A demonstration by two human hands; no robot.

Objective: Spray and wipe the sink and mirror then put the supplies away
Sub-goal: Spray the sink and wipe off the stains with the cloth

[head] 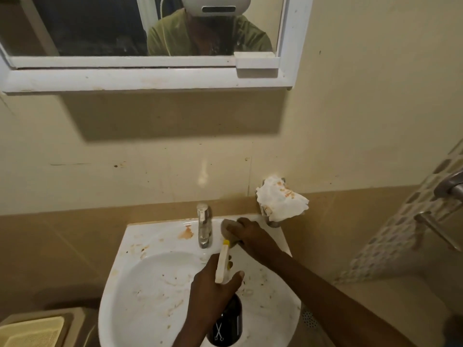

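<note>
Nearest, the left hand (213,286) has its fingers wrapped around a dark spray bottle (226,321) above the stained white sink (140,291), further the right hand (246,232) presses a grey cloth (226,227) with closed fingers beside the tap (204,225), and above hangs the mirror (100,28).

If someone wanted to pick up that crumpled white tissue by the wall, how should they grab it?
Pinch the crumpled white stained tissue at its loose outer edge, coming from the front right. It sits draped over a metal wall holder, so that free edge overhangs, away from the wall and the right hand.
</note>
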